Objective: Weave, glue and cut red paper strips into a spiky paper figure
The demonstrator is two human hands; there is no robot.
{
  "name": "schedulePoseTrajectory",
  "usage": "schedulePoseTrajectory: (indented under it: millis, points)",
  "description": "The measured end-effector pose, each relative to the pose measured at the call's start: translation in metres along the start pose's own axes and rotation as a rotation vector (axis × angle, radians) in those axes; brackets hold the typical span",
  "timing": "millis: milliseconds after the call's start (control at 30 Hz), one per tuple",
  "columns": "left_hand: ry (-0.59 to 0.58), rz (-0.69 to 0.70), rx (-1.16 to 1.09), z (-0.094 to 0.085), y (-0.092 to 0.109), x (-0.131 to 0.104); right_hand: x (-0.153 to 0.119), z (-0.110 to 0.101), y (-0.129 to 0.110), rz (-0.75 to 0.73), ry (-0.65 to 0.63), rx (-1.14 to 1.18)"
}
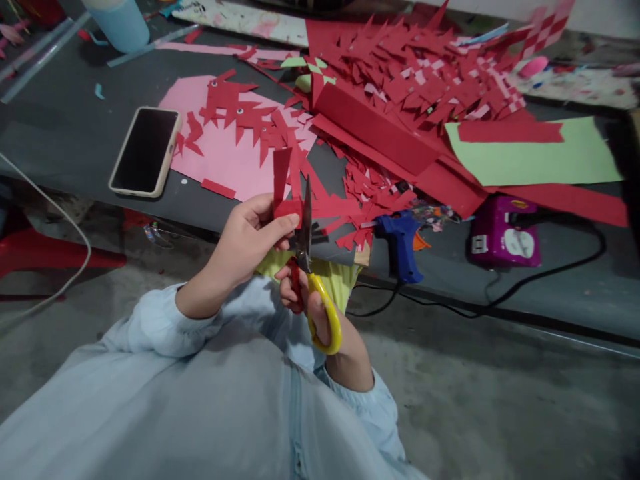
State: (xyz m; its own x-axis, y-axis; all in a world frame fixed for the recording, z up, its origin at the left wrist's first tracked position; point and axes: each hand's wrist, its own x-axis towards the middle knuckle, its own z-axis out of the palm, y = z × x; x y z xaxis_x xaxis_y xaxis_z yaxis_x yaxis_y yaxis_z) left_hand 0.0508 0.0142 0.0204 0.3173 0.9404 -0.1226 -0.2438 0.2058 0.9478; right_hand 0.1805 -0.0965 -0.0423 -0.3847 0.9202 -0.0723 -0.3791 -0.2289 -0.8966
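Note:
My left hand (250, 233) is closed on a folded piece of red paper (283, 175), the thumb pressed on its lower part. Several strips stick up from that piece. My right hand (313, 310) has its fingers through the red and yellow handles of the scissors (324, 307). The blades point away from me, close against the right side of the held paper, slightly apart. Behind my hands a pink paper sheet (235, 163) bears red spiky cut shapes (240, 113) with small eyes. Loose red paper scraps (367, 183) lie right of the blades.
A phone (146, 152) lies at the left. To the right are a blue glue gun (400, 243), a purple power socket block (505, 233) with a black cord, a green paper sheet (535, 157) and folded red card (380, 127). A bottle (120, 23) stands at the back left.

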Motion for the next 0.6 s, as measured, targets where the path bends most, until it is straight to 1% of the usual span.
schedulePoseTrajectory:
  millis: [133,233,433,600]
  points:
    - [-0.004,0.009,0.009,-0.0008,-0.0014,0.0002,-0.0008,0.0004,-0.0007,-0.009,0.033,-0.030]
    - [0.007,0.021,0.025,-0.0009,-0.0021,0.0011,-0.0010,-0.0003,-0.0018,-0.006,0.030,-0.073]
    - [0.008,0.048,0.056,-0.0001,-0.0017,0.0031,0.0010,-0.0004,-0.0006,0.050,0.059,-0.088]
    - [-0.001,0.060,0.080,-0.0029,-0.0050,0.0044,0.0012,-0.0013,0.0017,0.074,0.076,-0.104]
